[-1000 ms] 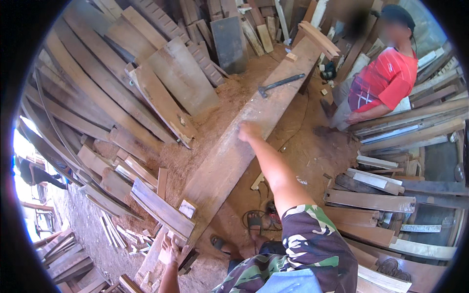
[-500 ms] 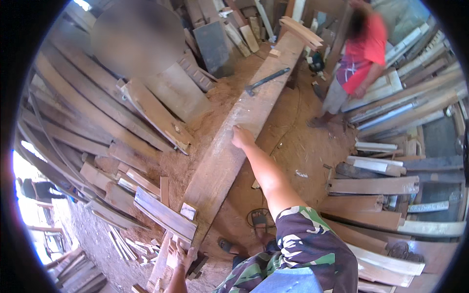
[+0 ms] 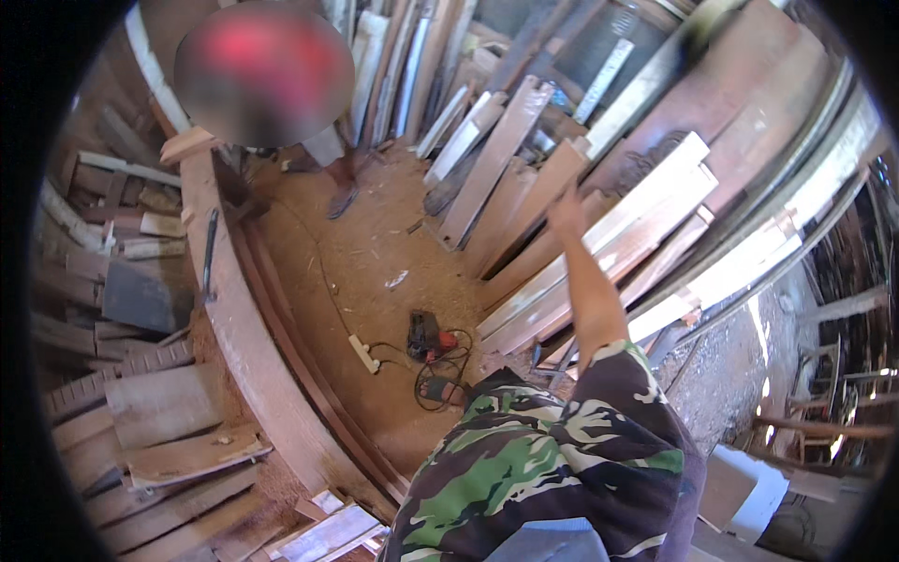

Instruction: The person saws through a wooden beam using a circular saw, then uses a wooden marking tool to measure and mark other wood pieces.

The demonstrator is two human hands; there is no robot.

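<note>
My right hand (image 3: 567,208) is stretched out at the end of my bare forearm, up against the light wooden planks (image 3: 609,244) that lean on the right-hand wall. It touches or nearly touches one plank's face; motion blur hides how the fingers lie. My camouflage sleeve (image 3: 543,459) fills the lower middle. My left hand is out of the picture. The long, thick reddish beam (image 3: 239,318) runs along the left, away from my hand.
A person in a red top (image 3: 267,75) stands at the beam's far end. On the sawdust floor lie a red-and-black power tool (image 3: 428,334), a white power strip (image 3: 363,354) and cables. Boards are stacked at left (image 3: 159,412). A long dark tool (image 3: 208,253) rests on the beam.
My view has swung to the right. My right hand left the long beam and now reaches the leaning planks. My left hand, seen low at the left before, has dropped out of view.
</note>
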